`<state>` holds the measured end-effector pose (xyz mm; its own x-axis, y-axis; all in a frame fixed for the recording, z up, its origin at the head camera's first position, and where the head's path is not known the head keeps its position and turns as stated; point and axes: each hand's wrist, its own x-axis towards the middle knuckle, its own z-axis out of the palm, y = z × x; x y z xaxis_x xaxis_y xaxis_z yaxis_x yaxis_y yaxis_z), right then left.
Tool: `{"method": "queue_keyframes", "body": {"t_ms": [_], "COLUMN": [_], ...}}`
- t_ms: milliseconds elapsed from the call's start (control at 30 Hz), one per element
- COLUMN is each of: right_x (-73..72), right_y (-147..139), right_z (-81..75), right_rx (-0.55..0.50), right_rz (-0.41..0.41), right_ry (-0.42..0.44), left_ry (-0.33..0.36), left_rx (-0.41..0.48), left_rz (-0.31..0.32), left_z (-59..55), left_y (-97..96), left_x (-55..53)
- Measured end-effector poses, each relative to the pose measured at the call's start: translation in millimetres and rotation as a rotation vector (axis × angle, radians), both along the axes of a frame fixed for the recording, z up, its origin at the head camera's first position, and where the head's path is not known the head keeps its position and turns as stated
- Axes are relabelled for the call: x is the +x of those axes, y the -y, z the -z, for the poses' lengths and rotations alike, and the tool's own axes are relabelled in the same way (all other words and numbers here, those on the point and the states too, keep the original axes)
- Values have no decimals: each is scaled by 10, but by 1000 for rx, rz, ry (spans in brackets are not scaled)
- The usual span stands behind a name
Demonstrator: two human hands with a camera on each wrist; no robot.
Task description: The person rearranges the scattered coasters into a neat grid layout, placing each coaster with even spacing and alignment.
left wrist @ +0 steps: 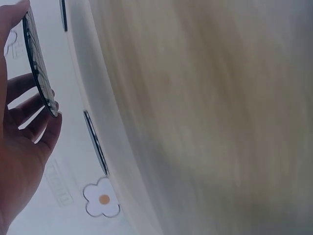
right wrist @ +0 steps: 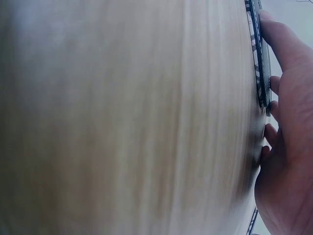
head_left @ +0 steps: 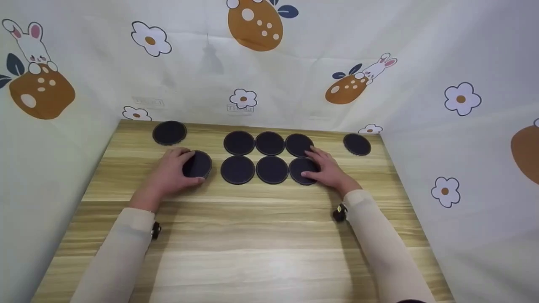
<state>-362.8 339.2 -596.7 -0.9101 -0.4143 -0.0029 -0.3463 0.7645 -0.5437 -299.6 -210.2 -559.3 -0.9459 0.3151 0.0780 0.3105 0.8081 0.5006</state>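
Note:
Round black coasters with stitched rims lie about both hands. My left hand (head_left: 170,172) grips a black coaster (head_left: 198,164) at its edge, thumb on the near side and fingers on the far side. In the left wrist view, this coaster (left wrist: 38,63) is off the table, its pale patterned underside showing. On the right, my right hand (head_left: 330,170) has thumb and fingers at the edges of the lower right coaster (head_left: 300,166) in a two-row group. A pale patterned underside shows on that coaster (right wrist: 256,54) in the right wrist view.
The group's upper row holds three coasters (head_left: 270,143); two more (head_left: 238,170) lie in its lower row. Single coasters lie at the far left (head_left: 169,133) and far right (head_left: 357,144). Printed cloth (head_left: 189,84) hangs around the wooden table (head_left: 252,235).

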Motion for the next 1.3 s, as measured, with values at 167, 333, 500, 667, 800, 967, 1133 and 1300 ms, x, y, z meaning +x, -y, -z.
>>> {"method": "queue_keyframes", "body": {"t_ms": [167,333,500,667,800,967,1133,1300], "right_x": [-4,6,4,-1,0,7,6,0], "right_y": [-1,5,6,7,9,3,8,12], "right_z": [11,2,14,9,6,6,-6,-10], "right_rx": [5,-4,-5,-6,-5,2,1,3], "right_rz": [0,-1,-3,-1,0,-3,-1,2], "right_ry": [-4,-10,-20,-16,-10,-5,-4,-5], "left_ry": [-2,-42,-49,-46,-47,-56,-55,-52], "left_rx": [0,-12,-36,-55,-84,-119,-125,-123], "left_rz": [44,97,135,168,199,238,262,280], "left_z": [3,4,-16,-17,-18,4,2,-3], "left_y": [-147,-320,-482,-613,-711,-827,-925,-1005], "left_x": [39,77,150,214,249,278,325,371]}}
